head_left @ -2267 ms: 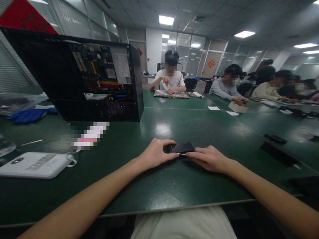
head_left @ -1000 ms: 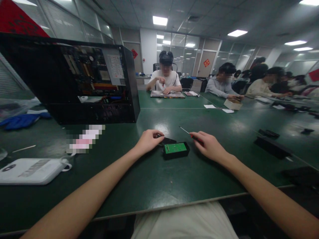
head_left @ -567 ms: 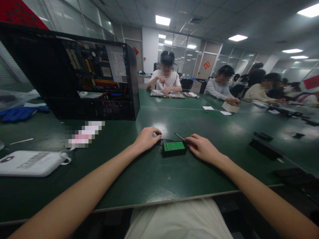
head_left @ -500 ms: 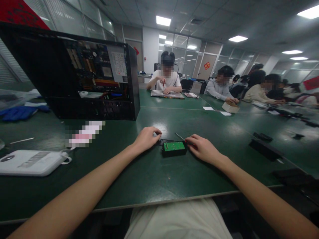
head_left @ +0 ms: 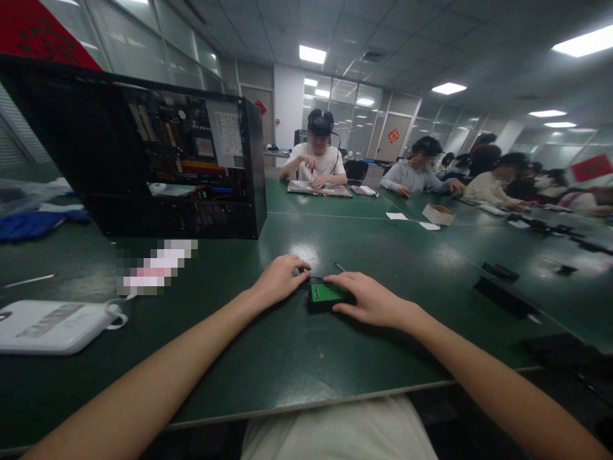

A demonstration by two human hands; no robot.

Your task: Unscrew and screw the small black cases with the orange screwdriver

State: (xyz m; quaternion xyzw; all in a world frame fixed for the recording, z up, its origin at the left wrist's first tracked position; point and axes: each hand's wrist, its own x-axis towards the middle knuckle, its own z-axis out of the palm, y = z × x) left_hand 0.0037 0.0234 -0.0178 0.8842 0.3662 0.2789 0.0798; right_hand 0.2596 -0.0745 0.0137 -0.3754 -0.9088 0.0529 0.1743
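A small black box with a green circuit board [head_left: 325, 293] showing in its top lies on the green table [head_left: 287, 358]. My right hand [head_left: 366, 297] is closed around the box's right end, thumb at the near side and fingers over the far side. Just beyond those fingers, the thin shaft of a screwdriver [head_left: 340, 266] shows; its handle is hidden. My left hand [head_left: 283, 278] rests at the box's left, fingers curled and pressed near a small dark piece, and what they hold, if anything, is too small to make out.
An open black computer case [head_left: 215, 214] stands at the left, with a white power bank [head_left: 57, 326] nearer me. Black parts [head_left: 507, 296] lie at the right. Across the table a person [head_left: 318, 160] works on a flat panel [head_left: 319, 189]; others sit further right.
My right hand has moved left from the screwdriver onto the box and gripped its right end. My left hand has barely moved. The view has tilted slightly up.
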